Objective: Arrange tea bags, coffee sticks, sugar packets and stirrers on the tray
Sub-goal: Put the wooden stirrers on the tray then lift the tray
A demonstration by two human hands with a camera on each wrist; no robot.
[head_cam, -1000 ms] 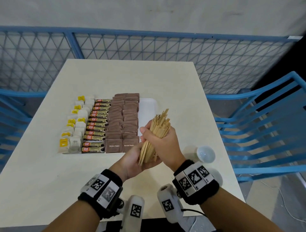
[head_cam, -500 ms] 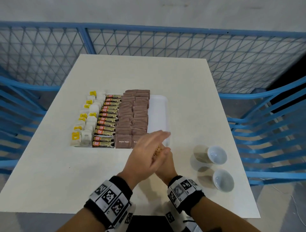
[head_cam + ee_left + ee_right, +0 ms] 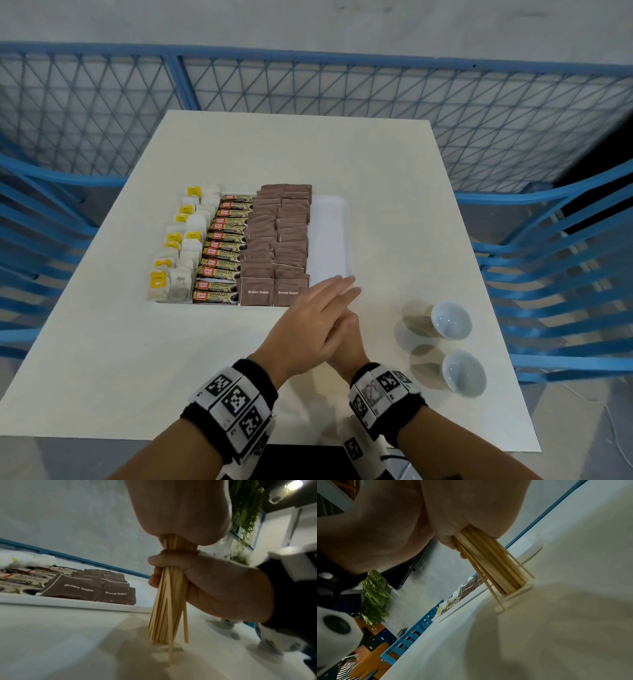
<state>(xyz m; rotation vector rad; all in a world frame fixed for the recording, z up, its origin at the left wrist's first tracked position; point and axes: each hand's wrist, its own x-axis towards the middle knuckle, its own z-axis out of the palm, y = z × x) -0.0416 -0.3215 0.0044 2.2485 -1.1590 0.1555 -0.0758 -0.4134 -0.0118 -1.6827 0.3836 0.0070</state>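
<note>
A white tray (image 3: 330, 233) holds tea bags (image 3: 181, 253) on its left, coffee sticks (image 3: 222, 253) beside them, then brown sugar packets (image 3: 277, 246); its right strip is bare. Just in front of the tray's near right corner, my right hand (image 3: 346, 342) grips a bundle of wooden stirrers (image 3: 169, 601) that stands on end on the table. My left hand (image 3: 315, 318) lies flat across the bundle's top, fingers straight. From the head view the hands hide the stirrers. In the right wrist view the stirrers (image 3: 489, 559) splay slightly where their ends touch the table.
Two small white cups (image 3: 448, 320) (image 3: 463, 372) stand on the table to the right of my hands. Blue mesh fencing surrounds the white table (image 3: 394, 212) on the far and side edges.
The stirrer bundle came down from mid-air to stand on the table. My left hand moved from cupping its lower end to lying flat on top.
</note>
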